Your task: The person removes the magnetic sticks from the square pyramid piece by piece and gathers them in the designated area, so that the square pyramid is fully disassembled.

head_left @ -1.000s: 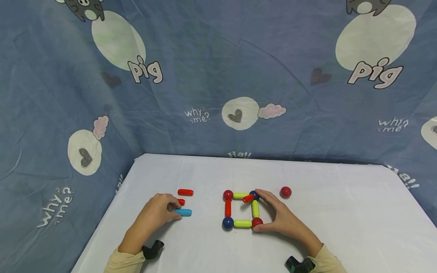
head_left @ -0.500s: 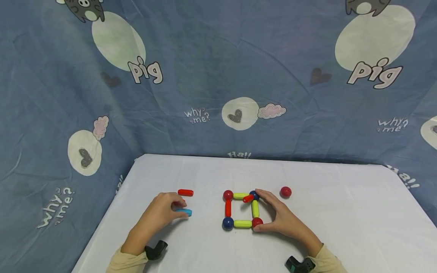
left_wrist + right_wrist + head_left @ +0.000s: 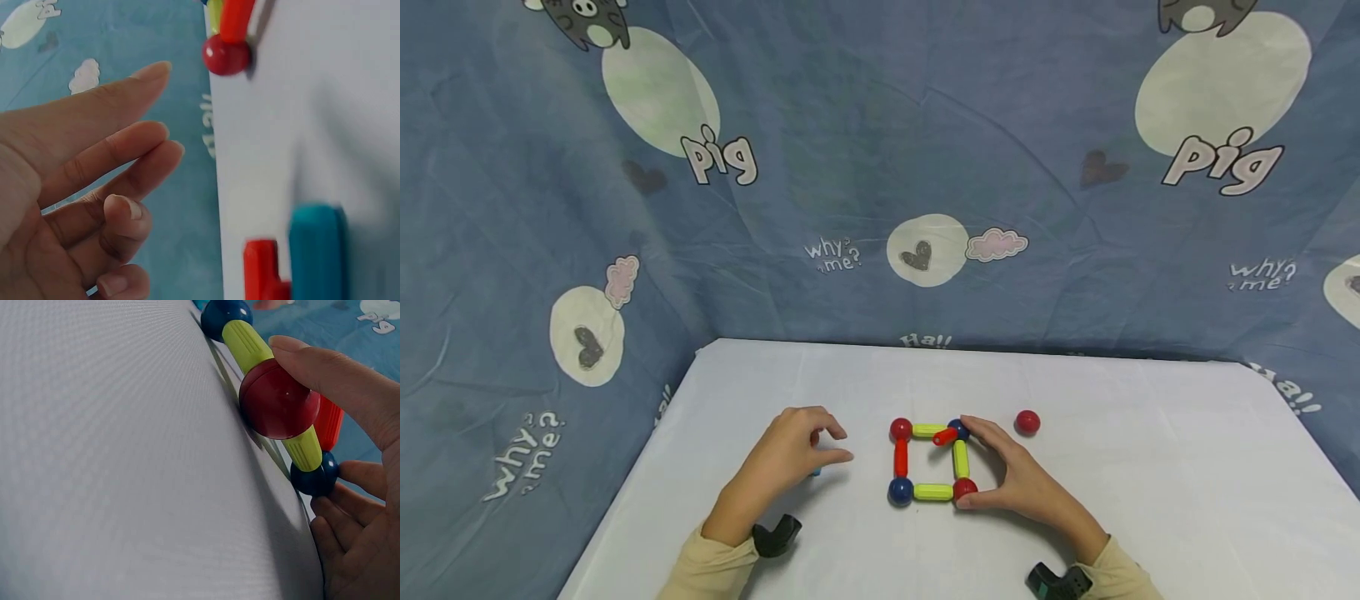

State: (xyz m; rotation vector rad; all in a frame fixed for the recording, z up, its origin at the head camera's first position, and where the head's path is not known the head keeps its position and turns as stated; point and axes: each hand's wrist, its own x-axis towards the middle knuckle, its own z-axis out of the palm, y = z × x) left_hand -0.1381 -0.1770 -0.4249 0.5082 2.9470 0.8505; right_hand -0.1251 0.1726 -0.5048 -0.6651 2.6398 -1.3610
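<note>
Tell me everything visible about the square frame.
The square frame has two red balls and two blue balls at alternating corners, joined by three yellow-green rods and, on the left, one red rod. It looks like shiny plastic. A second red rod juts from the far-right blue ball, apparently tilted upward. The frame rests on the white table; the right hand grips its right side, thumb on the near red ball, fingertips at the far blue one.
</note>
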